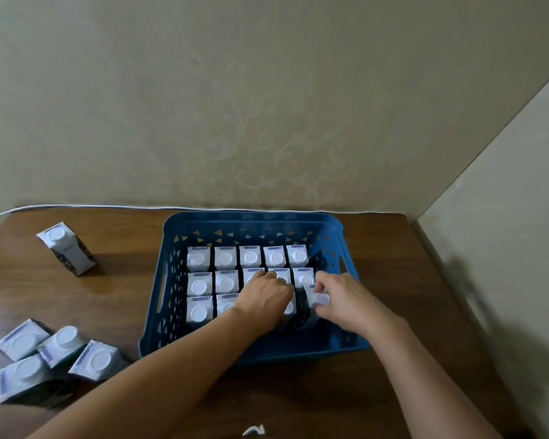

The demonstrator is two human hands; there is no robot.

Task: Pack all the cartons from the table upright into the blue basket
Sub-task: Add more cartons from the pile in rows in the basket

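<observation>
The blue basket stands on the brown table and holds several white-topped cartons upright in rows. My right hand grips one carton at the basket's near right, slightly tilted, partly down among the others. My left hand lies over the cartons in the near middle rows, fingers curled on a carton top that it mostly hides. One carton stands alone at the far left of the table. Several cartons are grouped at the near left.
A white cable runs along the table's back edge by the patterned wall. A side wall closes in on the right. A small white object lies at the table's near edge.
</observation>
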